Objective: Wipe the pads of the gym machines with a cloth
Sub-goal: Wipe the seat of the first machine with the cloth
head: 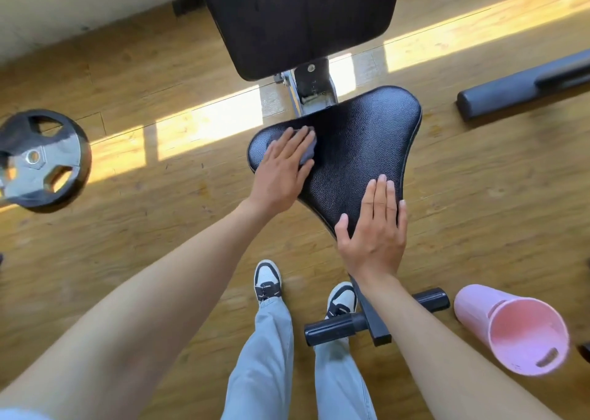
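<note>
Nearest: two legs in pale blue trousers, black-and-white sneakers (pixel 267 281) planted on the wooden floor (pixel 479 221). Black foot bar (pixel 335 327) of the machine lies just right of the right shoe. A pink bucket (pixel 514 329) lies tipped on its side at near right, mouth toward the camera.

Both bare forearms reach forward from the near edge.

Right hand (pixel 374 228): palm down, flat on the near, narrow end of the seat pad (pixel 357 151). Fingers straight and pressed together, thumb out to the left. Wrist slightly bent, hand pointing far.

Left hand (pixel 282 170): palm down on the far-left lobe of the seat pad, arm angled in from near left. Fingers straight, slightly spread, pressing a grey cloth (pixel 308 151) flat against the pad. Cloth mostly covered; it shows past the fingertips and between fingers and thumb.

Seat pad: black, textured, roughly triangular, widening toward the far side.

Farther: metal bracket (pixel 314 89) joins the seat to the back pad (pixel 297 20), black, at far centre. Weight plate (pixel 41 161) at left on the floor. Dark padded roller (pixel 523 87) at far right. Sunlight stripe across the floor.
</note>
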